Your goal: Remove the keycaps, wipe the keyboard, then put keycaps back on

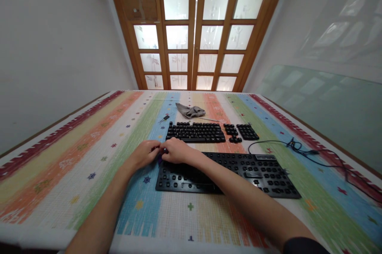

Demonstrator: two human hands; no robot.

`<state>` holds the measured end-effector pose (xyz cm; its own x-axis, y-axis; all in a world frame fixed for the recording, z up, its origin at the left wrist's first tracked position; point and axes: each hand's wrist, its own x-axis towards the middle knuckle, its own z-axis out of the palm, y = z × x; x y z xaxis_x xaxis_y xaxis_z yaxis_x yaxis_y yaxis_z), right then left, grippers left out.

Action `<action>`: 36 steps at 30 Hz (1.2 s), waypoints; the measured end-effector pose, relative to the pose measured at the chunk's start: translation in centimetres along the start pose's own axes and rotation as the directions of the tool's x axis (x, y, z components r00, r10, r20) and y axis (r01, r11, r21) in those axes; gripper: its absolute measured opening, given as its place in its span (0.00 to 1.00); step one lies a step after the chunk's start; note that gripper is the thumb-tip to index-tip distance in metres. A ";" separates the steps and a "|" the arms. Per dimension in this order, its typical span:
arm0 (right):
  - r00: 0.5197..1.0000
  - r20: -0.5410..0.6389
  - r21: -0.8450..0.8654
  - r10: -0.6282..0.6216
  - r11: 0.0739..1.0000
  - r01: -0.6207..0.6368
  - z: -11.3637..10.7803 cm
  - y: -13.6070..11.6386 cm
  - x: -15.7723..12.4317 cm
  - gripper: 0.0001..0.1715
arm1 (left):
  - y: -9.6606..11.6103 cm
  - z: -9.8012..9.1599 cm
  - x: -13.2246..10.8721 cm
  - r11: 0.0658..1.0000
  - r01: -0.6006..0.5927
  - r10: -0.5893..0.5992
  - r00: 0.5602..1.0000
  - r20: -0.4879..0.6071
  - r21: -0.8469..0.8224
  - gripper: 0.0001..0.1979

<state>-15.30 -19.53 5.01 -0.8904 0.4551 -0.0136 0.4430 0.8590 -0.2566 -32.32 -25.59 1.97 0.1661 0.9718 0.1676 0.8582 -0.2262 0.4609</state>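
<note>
Two grips, L. hand (pixel 147 154) & R. hand (pixel 178 151): closure can't tell; kbd. base (pixel 256 168) prob. stiff, light; hold edges.

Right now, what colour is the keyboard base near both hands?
The keyboard base is black, best seen in the head view.

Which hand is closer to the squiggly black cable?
Right. The right hand is over the left end of the black keyboard, left of the cable; the left hand is farther left, by the keyboard's left edge.
</note>
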 end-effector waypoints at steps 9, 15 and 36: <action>0.995 -0.102 -0.111 -0.013 0.994 0.002 1.3 -1.4 -1.8 0.16 | 0.1 0.5 0.2 1.000 -0.010 0.011 0.997 0.079 -0.012 0.13; 0.996 -0.081 -0.177 -0.035 0.984 0.020 1.9 -2.5 -2.1 0.18 | 0.1 0.3 0.1 0.999 0.042 -0.037 0.991 0.129 -0.033 0.14; 0.996 -0.058 -0.181 0.075 0.980 -0.084 0.8 -1.2 -3.6 0.18 | -0.4 0.4 0.3 0.999 0.030 -0.026 0.990 0.137 -0.031 0.16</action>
<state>-12.73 -22.38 4.55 -0.8471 0.5310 0.0229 0.5282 0.8458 -0.0752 -32.44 -25.21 1.45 0.2089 0.9773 0.0342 0.8475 -0.1984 0.4924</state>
